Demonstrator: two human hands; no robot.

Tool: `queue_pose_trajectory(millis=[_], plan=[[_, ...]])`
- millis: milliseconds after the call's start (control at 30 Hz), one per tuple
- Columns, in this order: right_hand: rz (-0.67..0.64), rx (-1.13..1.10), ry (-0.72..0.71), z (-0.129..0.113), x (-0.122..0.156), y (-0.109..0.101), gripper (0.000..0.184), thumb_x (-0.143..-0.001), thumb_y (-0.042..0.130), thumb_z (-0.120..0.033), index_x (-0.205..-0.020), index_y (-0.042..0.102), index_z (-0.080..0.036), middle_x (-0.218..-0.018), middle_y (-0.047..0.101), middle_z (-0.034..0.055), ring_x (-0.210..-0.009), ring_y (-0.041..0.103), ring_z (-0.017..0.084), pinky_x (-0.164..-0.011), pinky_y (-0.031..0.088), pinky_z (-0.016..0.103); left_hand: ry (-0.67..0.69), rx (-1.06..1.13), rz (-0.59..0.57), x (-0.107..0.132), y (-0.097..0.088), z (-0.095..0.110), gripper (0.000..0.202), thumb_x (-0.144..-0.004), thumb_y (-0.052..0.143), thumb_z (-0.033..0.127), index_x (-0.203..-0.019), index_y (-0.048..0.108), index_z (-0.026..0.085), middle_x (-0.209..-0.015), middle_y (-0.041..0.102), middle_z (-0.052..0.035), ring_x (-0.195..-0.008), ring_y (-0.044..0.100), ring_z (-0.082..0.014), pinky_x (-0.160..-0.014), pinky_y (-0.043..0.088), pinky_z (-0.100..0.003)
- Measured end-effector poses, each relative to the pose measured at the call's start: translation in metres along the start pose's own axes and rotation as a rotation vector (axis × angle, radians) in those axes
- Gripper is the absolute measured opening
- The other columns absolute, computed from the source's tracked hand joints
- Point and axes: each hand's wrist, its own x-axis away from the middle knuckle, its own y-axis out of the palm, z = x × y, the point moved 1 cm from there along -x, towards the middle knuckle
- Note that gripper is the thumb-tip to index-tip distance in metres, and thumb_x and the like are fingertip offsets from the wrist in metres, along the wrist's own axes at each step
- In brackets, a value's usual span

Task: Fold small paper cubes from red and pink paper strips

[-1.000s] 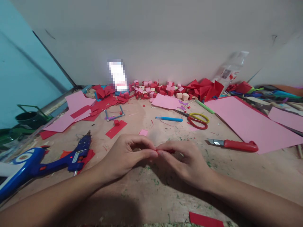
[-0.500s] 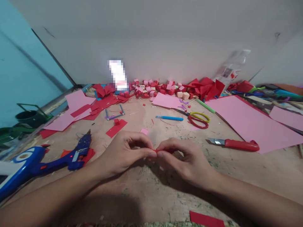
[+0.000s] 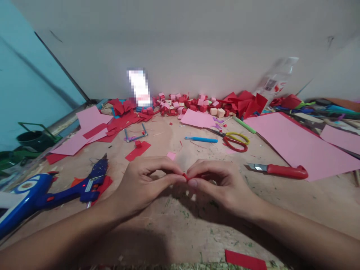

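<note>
My left hand and my right hand meet fingertip to fingertip low over the wooden tabletop. Between them they pinch a small red paper piece, of which only a sliver shows between the thumbs and forefingers. Both hands are closed in a pinch. The rest of the piece is hidden behind the fingers.
A blue glue gun lies to the left. A red-handled cutter, scissors and a blue pen lie ahead and right. Pink sheets cover the right side. Small red and pink cubes line the wall. A red scrap lies near me.
Both hands have risen slightly and shifted a little away from me, still pinching the red piece together; the fingers have worked it closer.
</note>
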Motion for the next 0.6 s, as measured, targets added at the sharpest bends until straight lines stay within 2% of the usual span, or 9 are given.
queue_pose_trajectory(millis=[133,267,433,600], plan=[[0.02,0.08,-0.056,0.0004,-0.0005,-0.0004,0.011,-0.09,0.067,-0.015,-0.086,0.076,-0.019,-0.084,0.078,0.0034,-0.075,0.072,0.015,-0.07,0.058,0.027,0.129,-0.147,0.001,0.0035,-0.0001,0.0038,0.011,-0.088,0.072,0.012,-0.086,0.081,0.02,-0.083,0.08,-0.0008,-0.075,0.074,-0.0146,-0.073,0.057,-0.021],[0.061,0.189,-0.138,0.0006,0.0005,0.0011,0.015,-0.092,0.064,-0.014,-0.087,0.077,-0.02,-0.082,0.078,0.0027,-0.073,0.071,0.015,-0.071,0.056,0.027,0.215,-0.246,-0.002,0.005,0.0003,0.0023,0.012,-0.091,0.07,0.015,-0.093,0.081,0.019,-0.088,0.082,-0.0037,-0.081,0.076,-0.0177,-0.078,0.059,-0.024],[0.062,0.239,-0.143,0.0005,0.0018,0.0029,0.019,-0.093,0.061,-0.011,-0.091,0.078,-0.021,-0.086,0.08,0.0027,-0.077,0.072,0.015,-0.074,0.056,0.028,0.211,-0.26,-0.011,0.0032,0.0,-0.004,0.008,-0.089,0.074,0.017,-0.092,0.081,0.017,-0.086,0.082,-0.0037,-0.076,0.076,-0.0161,-0.07,0.059,-0.02],[0.058,0.258,-0.163,0.0027,0.0036,0.002,0.018,-0.095,0.062,-0.014,-0.096,0.078,-0.02,-0.09,0.08,0.0036,-0.08,0.072,0.015,-0.073,0.056,0.027,0.177,-0.242,0.04,0.0031,0.0018,-0.0039,0.007,-0.086,0.075,0.013,-0.089,0.081,0.015,-0.086,0.081,-0.0034,-0.076,0.076,-0.0149,-0.067,0.058,-0.017]])
